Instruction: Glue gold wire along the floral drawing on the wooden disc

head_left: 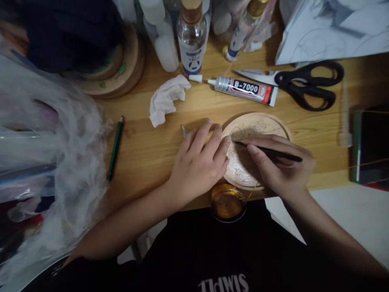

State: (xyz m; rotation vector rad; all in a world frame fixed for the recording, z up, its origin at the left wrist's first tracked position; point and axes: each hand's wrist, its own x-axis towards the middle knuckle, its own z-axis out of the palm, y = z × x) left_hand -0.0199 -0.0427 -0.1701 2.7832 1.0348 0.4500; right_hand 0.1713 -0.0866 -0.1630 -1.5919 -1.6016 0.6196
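A round wooden disc (243, 166) with fine drawn scrollwork lies at the table's front edge. My left hand (202, 160) rests palm down, fingers spread, its fingertips on the disc's left rim. My right hand (281, 162) lies over the disc's right part, closed around a thin black tool (278, 154) whose tip points left, close to my left fingertips. Just below the disc sits a spool of golden thread (227, 202). A thin strand runs up from it towards the disc.
Behind the disc lie a B-7000 glue tube (246, 90), black-handled scissors (304, 83) and a crumpled tissue (165, 99). Bottles (193, 44) stand at the back. A green pencil (115, 148) and plastic bags (60, 162) are left, a dark device (370, 146) right.
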